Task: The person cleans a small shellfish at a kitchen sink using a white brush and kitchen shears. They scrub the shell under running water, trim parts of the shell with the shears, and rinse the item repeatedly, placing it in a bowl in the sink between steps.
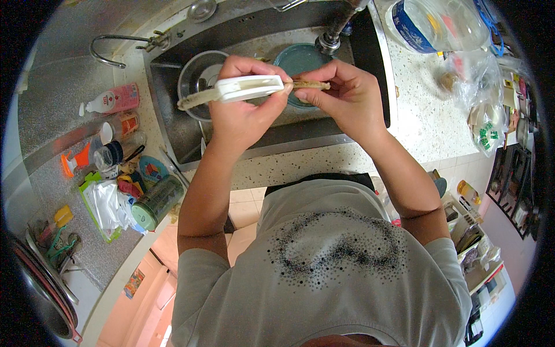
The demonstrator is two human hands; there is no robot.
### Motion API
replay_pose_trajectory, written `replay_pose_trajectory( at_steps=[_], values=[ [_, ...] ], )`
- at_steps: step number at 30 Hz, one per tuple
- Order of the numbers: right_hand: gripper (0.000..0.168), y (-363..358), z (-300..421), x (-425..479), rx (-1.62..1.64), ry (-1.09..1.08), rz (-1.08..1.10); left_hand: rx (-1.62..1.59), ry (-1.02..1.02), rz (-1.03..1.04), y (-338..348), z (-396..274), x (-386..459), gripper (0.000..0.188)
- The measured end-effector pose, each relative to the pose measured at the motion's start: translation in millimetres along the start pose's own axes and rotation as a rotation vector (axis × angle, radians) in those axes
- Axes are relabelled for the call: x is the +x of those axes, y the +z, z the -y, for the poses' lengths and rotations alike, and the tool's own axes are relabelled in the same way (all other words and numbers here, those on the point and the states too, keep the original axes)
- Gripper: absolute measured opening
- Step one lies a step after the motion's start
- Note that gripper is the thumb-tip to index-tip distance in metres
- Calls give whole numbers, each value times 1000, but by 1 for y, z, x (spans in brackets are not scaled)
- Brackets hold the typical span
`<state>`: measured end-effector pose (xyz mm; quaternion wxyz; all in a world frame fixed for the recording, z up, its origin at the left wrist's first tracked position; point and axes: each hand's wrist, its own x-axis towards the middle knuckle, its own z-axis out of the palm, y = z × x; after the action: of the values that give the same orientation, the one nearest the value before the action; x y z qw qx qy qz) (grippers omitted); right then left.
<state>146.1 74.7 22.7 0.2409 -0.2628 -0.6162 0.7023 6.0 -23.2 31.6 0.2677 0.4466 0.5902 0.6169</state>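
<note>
My left hand (243,119) grips a white plastic handle (251,89) with a long hollow slot. From its left end juts a fuzzy, grey-brown strip (197,99) that looks like brush bristles. At the opposite end, a brownish fuzzy piece (314,84) is pinched between the thumb and fingers of my right hand (353,93). My left fingertips hide where it meets the handle. Both hands are above a dark sink (303,134). Below them, a round bowl (186,76) and a green round basin (295,56) stand in the sink, each partly covered by a hand.
A faucet head (328,43) hangs over the basin, and a curved metal spout (97,52) rises at the left. Bottles, including a pink one (117,97), and a green-lidded jar (149,212) crowd the left counter. A large clear container (433,26) and plastic bags (475,82) occupy the right.
</note>
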Motion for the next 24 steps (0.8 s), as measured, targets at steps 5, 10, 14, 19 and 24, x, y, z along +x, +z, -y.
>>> replay_pose_trajectory(
  at_steps=[5,10,14,19,24],
  values=[
    [13,1,-1,0,-10,-6,-3,-14,28,9,2,1,2,28],
    [12,1,-3,1,-39,-9,-15,-26,19,25,4,1,3,27],
    [11,0,-1,1,-55,1,4,-29,36,44,5,3,4,28],
    [11,1,-1,1,-94,-15,-26,1,65,59,7,2,5,27],
    [12,1,-2,2,-156,-6,-28,45,82,34,9,6,6,26]
  ],
)
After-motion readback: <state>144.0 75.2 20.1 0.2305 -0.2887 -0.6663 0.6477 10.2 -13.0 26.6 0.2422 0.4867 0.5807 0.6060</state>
